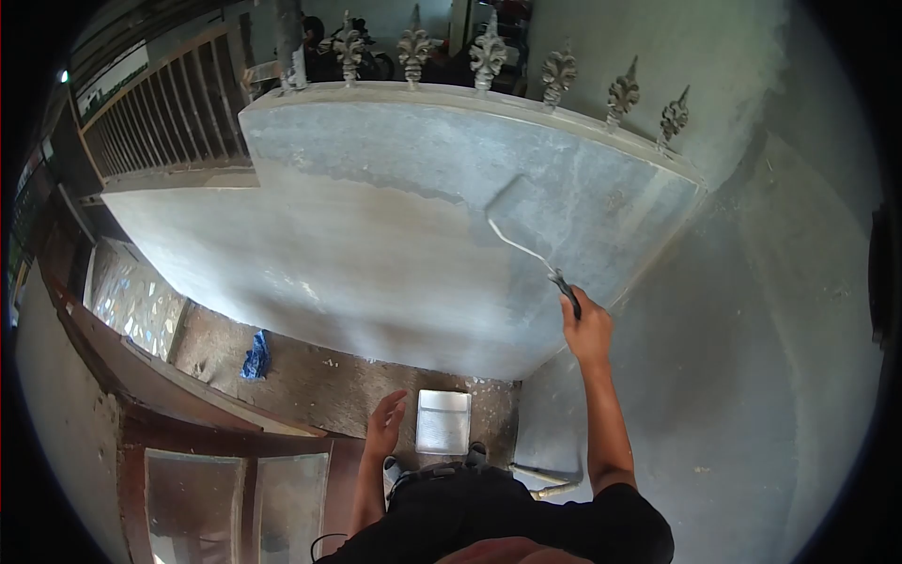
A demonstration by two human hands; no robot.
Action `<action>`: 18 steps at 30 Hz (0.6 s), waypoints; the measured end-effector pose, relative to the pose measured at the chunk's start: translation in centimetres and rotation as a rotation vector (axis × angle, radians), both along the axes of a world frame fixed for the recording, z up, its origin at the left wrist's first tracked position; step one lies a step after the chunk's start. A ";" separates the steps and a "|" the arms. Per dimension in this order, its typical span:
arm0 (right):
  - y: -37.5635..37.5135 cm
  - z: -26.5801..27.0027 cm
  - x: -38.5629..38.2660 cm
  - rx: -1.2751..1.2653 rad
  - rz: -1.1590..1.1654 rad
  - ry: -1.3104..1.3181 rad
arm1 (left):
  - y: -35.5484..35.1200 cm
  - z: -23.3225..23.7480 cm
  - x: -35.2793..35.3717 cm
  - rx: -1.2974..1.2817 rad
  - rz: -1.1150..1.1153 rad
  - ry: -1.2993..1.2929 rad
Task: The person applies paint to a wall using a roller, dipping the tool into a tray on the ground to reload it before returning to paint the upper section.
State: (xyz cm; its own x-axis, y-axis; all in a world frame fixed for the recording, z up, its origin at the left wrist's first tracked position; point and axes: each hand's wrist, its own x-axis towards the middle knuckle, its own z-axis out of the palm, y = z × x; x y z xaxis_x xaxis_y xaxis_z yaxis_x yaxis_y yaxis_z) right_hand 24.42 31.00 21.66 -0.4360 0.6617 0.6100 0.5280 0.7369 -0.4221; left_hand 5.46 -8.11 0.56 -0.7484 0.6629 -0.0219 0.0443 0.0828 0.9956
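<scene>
Roller [561, 280], 1, black-handled with a bent pale wire frame: raised before the low wall [376, 244], toward its far right part. Its sleeve nearly matches the grey patches there, so we cannot tell whether it touches.

Right hand [588, 325], 1: fingers wrapped around the handle, hiding its near end from us.

Left hand [384, 423], 1: fingers loosely parted, in the air to the left of the tray; the thumb is hard to make out.

Tray [443, 432], 1, pale, on the floor [319, 368] between wall and person; its contents we cannot make out in the glare.

Blue crumpled item [256, 355], 1, on the floor at left; material unclear to us.

Finials [488, 52], 6, along the wall's top; behind them, we see a dark motorbike [378, 62], partly hidden.

Pole [556, 489], near right, cut off by the person's body.
</scene>
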 end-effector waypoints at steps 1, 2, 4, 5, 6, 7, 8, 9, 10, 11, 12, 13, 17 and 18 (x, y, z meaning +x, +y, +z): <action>0.1 -0.4 1.2 0.012 -0.028 0.005 | -0.6 -0.4 -0.2 -0.007 0.014 -0.007; -0.1 0.3 2.1 -0.016 -0.030 -0.023 | -1.2 -0.7 -0.2 -0.013 0.030 -0.015; -0.3 1.5 3.4 -0.030 0.016 -0.061 | -2.0 0.2 -0.4 -0.033 0.060 -0.032; 0.0 1.5 3.6 0.052 0.018 -0.028 | -2.3 0.7 -0.5 -0.059 0.068 -0.041; 0.5 1.8 3.1 0.133 0.022 0.009 | -2.5 1.0 -0.6 -0.046 0.121 -0.051; 1.1 3.0 0.4 0.154 0.108 0.012 | -3.0 1.4 -1.0 -0.049 0.136 -0.021; 1.2 3.5 -0.2 0.174 0.098 0.002 | -3.3 1.6 -1.3 -0.067 0.092 0.014; 1.1 4.2 -0.8 0.193 0.080 -0.005 | -3.5 1.9 -1.4 -0.060 0.111 0.015; 0.6 5.3 -2.4 0.189 0.110 -0.020 | -3.8 2.3 -1.4 -0.033 0.111 0.025; 0.2 6.0 -4.5 0.192 0.122 -0.015 | -4.1 2.6 -1.4 -0.007 0.109 0.035; -0.1 6.6 -6.7 0.193 0.169 -0.056 | -4.4 2.7 -1.3 -0.007 0.122 0.037; -0.7 7.2 -9.2 0.191 0.217 -0.097 | -4.8 2.7 -1.0 0.003 0.145 0.030; -4.2 10.1 -22.1 0.295 0.339 -0.098 | -6.8 2.7 0.2 0.028 0.242 -0.024; -5.3 11.0 -25.7 0.318 0.368 -0.129 | -7.3 1.9 0.4 0.035 0.273 0.003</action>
